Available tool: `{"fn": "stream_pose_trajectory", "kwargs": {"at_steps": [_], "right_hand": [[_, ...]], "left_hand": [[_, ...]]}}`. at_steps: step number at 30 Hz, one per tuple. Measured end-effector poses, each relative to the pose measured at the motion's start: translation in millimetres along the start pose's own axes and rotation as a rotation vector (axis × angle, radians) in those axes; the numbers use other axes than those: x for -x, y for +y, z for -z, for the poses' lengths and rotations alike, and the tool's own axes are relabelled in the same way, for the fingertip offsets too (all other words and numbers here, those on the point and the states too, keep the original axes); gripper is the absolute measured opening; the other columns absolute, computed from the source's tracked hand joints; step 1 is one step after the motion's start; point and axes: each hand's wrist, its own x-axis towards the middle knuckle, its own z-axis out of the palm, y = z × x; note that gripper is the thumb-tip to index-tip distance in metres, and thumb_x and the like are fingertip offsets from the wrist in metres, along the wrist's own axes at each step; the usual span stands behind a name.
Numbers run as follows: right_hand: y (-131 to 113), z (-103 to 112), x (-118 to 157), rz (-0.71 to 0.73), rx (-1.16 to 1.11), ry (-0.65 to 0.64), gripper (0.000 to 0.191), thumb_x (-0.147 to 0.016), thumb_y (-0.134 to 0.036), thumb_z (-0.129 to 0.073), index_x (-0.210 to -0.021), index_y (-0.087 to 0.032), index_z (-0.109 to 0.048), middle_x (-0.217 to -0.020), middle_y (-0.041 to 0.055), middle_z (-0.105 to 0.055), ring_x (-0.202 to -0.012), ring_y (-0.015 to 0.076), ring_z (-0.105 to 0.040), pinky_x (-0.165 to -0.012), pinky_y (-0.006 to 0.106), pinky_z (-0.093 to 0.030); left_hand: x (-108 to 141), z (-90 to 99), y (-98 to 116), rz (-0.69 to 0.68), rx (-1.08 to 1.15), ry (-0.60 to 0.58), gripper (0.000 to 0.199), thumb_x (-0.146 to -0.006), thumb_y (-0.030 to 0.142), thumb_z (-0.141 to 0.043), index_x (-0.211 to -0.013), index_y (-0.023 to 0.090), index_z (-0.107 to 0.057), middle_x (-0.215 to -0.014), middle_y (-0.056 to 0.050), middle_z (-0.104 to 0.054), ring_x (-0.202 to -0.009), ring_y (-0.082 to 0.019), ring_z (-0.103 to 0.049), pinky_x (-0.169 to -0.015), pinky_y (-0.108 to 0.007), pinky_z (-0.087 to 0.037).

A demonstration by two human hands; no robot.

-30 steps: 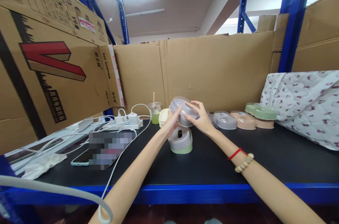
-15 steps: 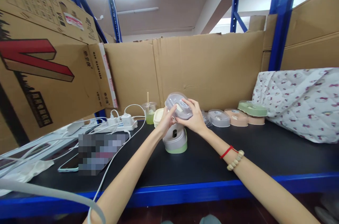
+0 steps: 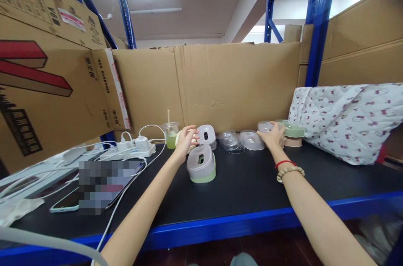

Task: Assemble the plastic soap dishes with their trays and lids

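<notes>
At the back right, my right hand (image 3: 273, 135) grips a lavender oval box with a clear lid (image 3: 265, 126), low over or on the row of boxes; contact beneath is hidden. My left hand (image 3: 186, 143) is open, fingers spread, beside cream oval pieces (image 3: 179, 136) that it partly covers. Just right of those fingers stands a stack of lavender oval lids with a dark slot (image 3: 210, 131). In front of it sits another lavender slotted piece (image 3: 197, 165) on a green base (image 3: 204, 177).
Clear lids (image 3: 231, 142) lie beside another lavender box (image 3: 252, 140). A green box (image 3: 292, 129) tops a peach one (image 3: 292, 142), near a quilted patterned bag (image 3: 343, 123). A drink cup (image 3: 171, 134), power strip (image 3: 143, 146), cables and phone (image 3: 64, 203) occupy the left.
Both hands held the lavender box above the slotted pieces. My left hand has let go and moved left; my right has carried the box to the back right row.
</notes>
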Motion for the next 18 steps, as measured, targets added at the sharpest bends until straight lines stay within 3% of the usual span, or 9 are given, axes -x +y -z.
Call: {"fn": "stream_pose_trajectory", "kwargs": {"at_steps": [4,8,11,13,15,18], "right_hand": [[16.7,-8.8,-2.5,0.048,-0.02,0.09,0.057,-0.063,-0.027,-0.065,-0.116,-0.019,-0.046,-0.131,0.0196,-0.029,-0.118,0.0383,-0.04,-0.093,0.049,-0.035],[26.9,-16.8,-5.8,0.162,-0.04,0.1,0.046,-0.073,-0.024,-0.05,-0.119,-0.018,-0.047,-0.137,0.0196,-0.021,-0.118,0.0386,-0.041,-0.092,0.05,-0.036],[18.3,-16.5,-2.2,0.252,0.007,0.097,0.045,-0.074,-0.021,-0.046,-0.119,-0.016,-0.048,-0.135,0.0203,-0.025,-0.121,0.0392,-0.037,-0.092,0.053,-0.034],[3.1,-15.4,6.7,0.366,0.029,0.072,0.044,-0.074,-0.02,-0.046,-0.117,-0.015,-0.05,-0.13,0.0208,-0.032,-0.121,0.0379,-0.036,-0.093,0.053,-0.032],[-15.7,-16.2,21.5,0.511,0.026,-0.008,0.037,-0.076,-0.02,-0.045,-0.112,-0.016,-0.055,-0.123,0.0186,-0.04,-0.117,0.0344,-0.041,-0.093,0.051,-0.033],[-38.8,-23.0,50.3,0.719,0.074,-0.238,0.028,-0.079,-0.025,-0.047,-0.102,-0.02,-0.063,-0.114,0.0144,-0.051,-0.111,0.0301,-0.047,-0.094,0.046,-0.035]], "left_hand": [[-2.3,-0.2,-2.5,0.007,-0.097,0.021,0.01,-0.066,0.018,-0.057,-0.076,0.017,-0.055,-0.072,0.0,-0.058,-0.058,-0.01,-0.056,-0.053,-0.022,-0.046],[-2.6,1.7,-5.3,-0.078,-0.361,0.087,0.01,-0.066,0.018,-0.056,-0.076,0.02,-0.056,-0.078,-0.003,-0.061,-0.072,-0.016,-0.061,-0.069,-0.028,-0.048],[0.6,3.9,-6.9,-0.177,-0.69,0.108,0.012,-0.067,0.025,-0.059,-0.078,0.021,-0.057,-0.096,-0.009,-0.065,-0.095,-0.024,-0.061,-0.084,-0.036,-0.045],[2.5,6.0,-10.0,-0.15,-0.86,0.099,0.017,-0.065,0.033,-0.063,-0.073,0.021,-0.055,-0.101,-0.013,-0.065,-0.104,-0.032,-0.059,-0.088,-0.042,-0.043],[2.9,8.6,-15.4,-0.051,-0.914,0.089,0.025,-0.057,0.037,-0.07,-0.062,0.021,-0.052,-0.089,-0.015,-0.067,-0.102,-0.038,-0.06,-0.087,-0.046,-0.043],[0.8,12.6,-24.3,0.103,-0.842,0.04,0.032,-0.048,0.03,-0.075,-0.046,0.022,-0.044,-0.054,-0.009,-0.061,-0.085,-0.041,-0.065,-0.079,-0.049,-0.046]]}}
